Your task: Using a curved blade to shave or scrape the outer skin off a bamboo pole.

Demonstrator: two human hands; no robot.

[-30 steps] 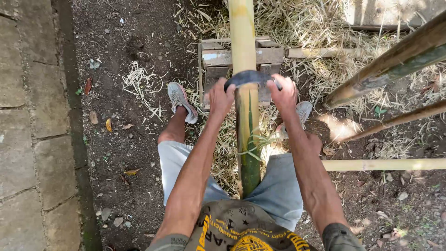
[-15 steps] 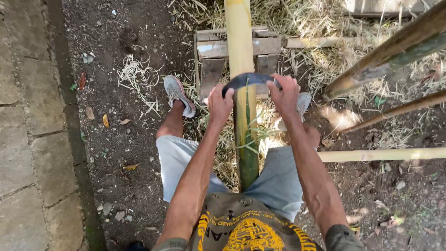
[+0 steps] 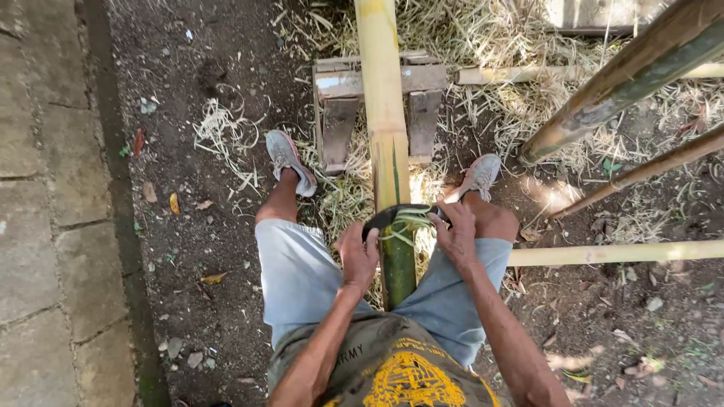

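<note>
- Bamboo pole (image 3: 382, 113) runs lengthwise between the person's legs, far end resting across a small wooden stand (image 3: 338, 113) on the ground.
- Pole colour: upper stretch pale yellow and stripped, lower stretch near the body green with skin on (image 3: 397, 264).
- Curved dark blade (image 3: 396, 213) sits crosswise on the pole right at the line where yellow meets green.
- Left hand (image 3: 357, 255) closed around the blade's left end, knuckles up, just beside the pole.
- Right hand (image 3: 457, 230) closed around the blade's right end, fingers wrapped over the handle; the handle itself is mostly hidden.
- Thin green-white shavings (image 3: 411, 226) curl up at the blade, touching it and the pole.
- Both forearms reach down from the bottom edge, one on each side of the pole.
- Feet in grey shoes: left shoe (image 3: 289, 160) and right shoe (image 3: 477, 175) planted either side of the pole, close to the stand.
- Pale shorts, olive shirt with a yellow print at the bottom edge.
- Ground: dark soil with straw-like shavings (image 3: 483, 45) piled around the stand.
- More bamboo poles to the right: two slanted (image 3: 626, 79), one lying flat (image 3: 618, 253) just beside the right knee.
- Stone paving (image 3: 38, 188) along the left edge, well apart from the work.
</note>
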